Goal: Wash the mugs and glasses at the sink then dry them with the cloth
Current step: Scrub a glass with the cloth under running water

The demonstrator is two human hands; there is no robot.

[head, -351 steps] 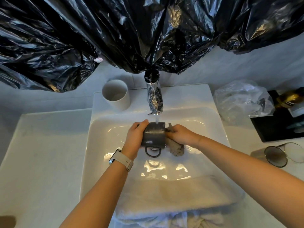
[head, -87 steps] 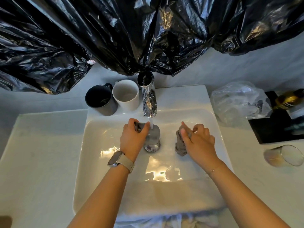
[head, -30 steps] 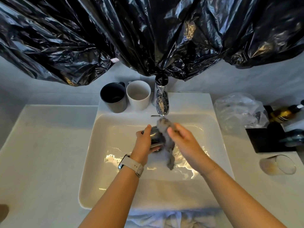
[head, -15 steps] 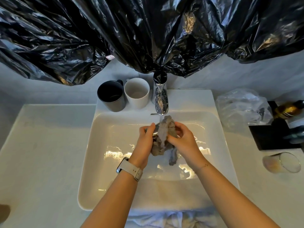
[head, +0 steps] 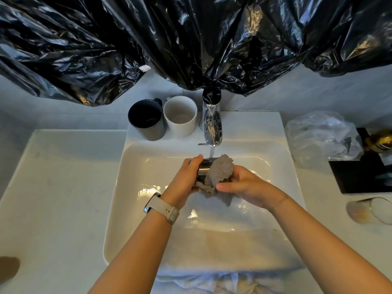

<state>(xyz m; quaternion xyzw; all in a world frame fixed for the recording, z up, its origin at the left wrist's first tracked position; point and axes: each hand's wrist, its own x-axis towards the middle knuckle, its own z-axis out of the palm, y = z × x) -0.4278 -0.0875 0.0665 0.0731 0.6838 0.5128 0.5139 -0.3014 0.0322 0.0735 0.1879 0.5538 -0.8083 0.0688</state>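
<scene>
Both hands' grip: left hand (head: 184, 178) holds glass (head: 203, 169); right hand (head: 244, 184) presses cloth (head: 220, 172) on it

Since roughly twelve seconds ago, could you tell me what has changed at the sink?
The dark mug left the hands and now stands behind the basin beside the white mug. The left hand now grips a glass under the tap, and the right hand presses the grey cloth over it. Water still runs; the glass on the counter remains lying at the right.
</scene>
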